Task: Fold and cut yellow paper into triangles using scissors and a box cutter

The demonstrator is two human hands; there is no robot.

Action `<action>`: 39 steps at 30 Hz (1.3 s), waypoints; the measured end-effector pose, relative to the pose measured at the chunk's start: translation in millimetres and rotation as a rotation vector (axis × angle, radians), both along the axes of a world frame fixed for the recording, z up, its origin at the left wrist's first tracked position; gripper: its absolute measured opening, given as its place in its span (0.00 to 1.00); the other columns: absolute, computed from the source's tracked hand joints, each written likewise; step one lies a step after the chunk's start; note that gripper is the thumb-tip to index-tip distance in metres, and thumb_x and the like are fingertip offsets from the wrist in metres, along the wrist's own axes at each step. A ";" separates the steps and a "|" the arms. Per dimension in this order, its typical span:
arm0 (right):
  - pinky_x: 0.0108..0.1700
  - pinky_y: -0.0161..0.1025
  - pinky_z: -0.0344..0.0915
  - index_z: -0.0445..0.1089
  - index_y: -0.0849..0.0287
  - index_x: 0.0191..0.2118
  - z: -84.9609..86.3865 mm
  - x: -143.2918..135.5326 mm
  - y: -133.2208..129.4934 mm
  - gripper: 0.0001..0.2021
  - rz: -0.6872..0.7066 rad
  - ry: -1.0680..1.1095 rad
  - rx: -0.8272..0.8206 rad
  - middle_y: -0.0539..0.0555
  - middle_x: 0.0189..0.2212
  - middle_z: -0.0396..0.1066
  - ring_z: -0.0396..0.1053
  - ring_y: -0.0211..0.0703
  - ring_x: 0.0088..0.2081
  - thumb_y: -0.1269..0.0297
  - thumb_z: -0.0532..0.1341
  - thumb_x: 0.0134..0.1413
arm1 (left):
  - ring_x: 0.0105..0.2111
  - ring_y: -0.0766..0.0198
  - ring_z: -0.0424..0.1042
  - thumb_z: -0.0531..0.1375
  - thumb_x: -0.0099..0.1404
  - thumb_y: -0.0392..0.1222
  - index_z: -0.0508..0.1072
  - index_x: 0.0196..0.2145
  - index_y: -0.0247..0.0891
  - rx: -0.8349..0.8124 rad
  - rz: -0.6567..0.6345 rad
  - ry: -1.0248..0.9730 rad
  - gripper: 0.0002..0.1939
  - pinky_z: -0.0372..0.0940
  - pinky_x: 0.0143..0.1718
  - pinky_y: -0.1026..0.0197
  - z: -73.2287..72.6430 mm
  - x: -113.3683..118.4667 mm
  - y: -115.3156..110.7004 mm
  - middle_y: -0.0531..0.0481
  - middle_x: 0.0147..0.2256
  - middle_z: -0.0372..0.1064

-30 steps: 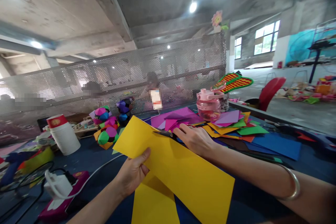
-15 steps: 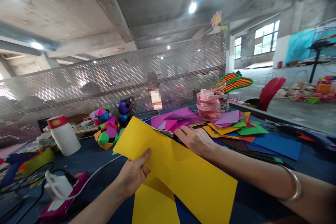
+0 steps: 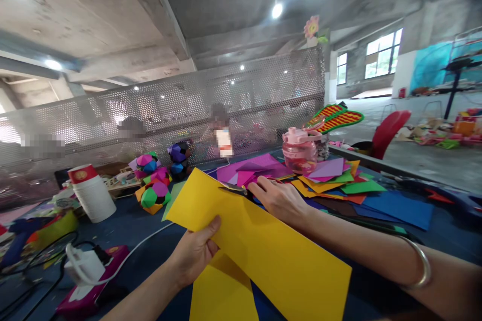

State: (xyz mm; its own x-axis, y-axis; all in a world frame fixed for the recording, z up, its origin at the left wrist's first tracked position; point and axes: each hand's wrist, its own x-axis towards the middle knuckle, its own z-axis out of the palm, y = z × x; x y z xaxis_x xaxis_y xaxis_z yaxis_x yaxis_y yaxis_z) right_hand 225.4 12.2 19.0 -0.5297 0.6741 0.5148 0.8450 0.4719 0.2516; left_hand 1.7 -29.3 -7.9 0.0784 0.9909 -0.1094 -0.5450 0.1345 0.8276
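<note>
My left hand point(image 3: 198, 251) pinches a long strip of yellow paper point(image 3: 278, 256), thumb on top and fingers underneath. The strip slants from the upper left down to the lower right. At its far edge my right hand point(image 3: 276, 198) is closed on scissors point(image 3: 234, 190); a dark, narrow blade shows against the paper, while the handles are mostly hidden by the fingers. A second yellow sheet point(image 3: 222, 291) lies below the strip on the dark blue table, partly covered by it.
Coloured paper sheets point(image 3: 327, 183) lie right of a pink bottle point(image 3: 299, 153). Stacked paper cups point(image 3: 92, 195), faceted paper balls point(image 3: 152, 195) and a power strip point(image 3: 92, 286) with a white cable are on the left. A perforated metal screen point(image 3: 169, 105) stands behind.
The yellow strip has shifted slightly right, with my left hand moving along with it. My right hand and the scissors have stayed almost in place at its far edge.
</note>
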 end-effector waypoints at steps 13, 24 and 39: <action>0.23 0.38 0.45 0.70 0.60 0.47 -3.4 1.0 1.3 0.13 0.033 -0.014 0.019 0.58 0.38 0.73 0.70 0.41 0.29 0.62 0.54 0.63 | 0.54 0.47 0.73 0.65 0.65 0.33 0.58 0.66 0.41 0.004 -0.069 -0.006 0.35 0.71 0.55 0.47 -7.8 0.0 -0.8 0.39 0.55 0.72; 0.23 0.39 0.42 0.70 0.61 0.46 -6.2 0.3 2.5 0.11 0.008 -0.045 0.024 0.58 0.37 0.74 0.69 0.40 0.26 0.65 0.54 0.63 | 0.54 0.47 0.73 0.64 0.66 0.32 0.55 0.67 0.41 0.007 -0.078 -0.017 0.36 0.70 0.56 0.46 -9.9 0.8 0.0 0.38 0.56 0.71; 0.23 0.36 0.45 0.71 0.58 0.47 -5.2 -1.9 2.9 0.14 -0.032 -0.032 0.124 0.58 0.36 0.72 0.71 0.41 0.32 0.71 0.50 0.65 | 0.54 0.47 0.73 0.62 0.67 0.30 0.55 0.68 0.42 0.007 -0.050 -0.038 0.35 0.70 0.56 0.46 -7.6 6.0 -4.5 0.40 0.56 0.71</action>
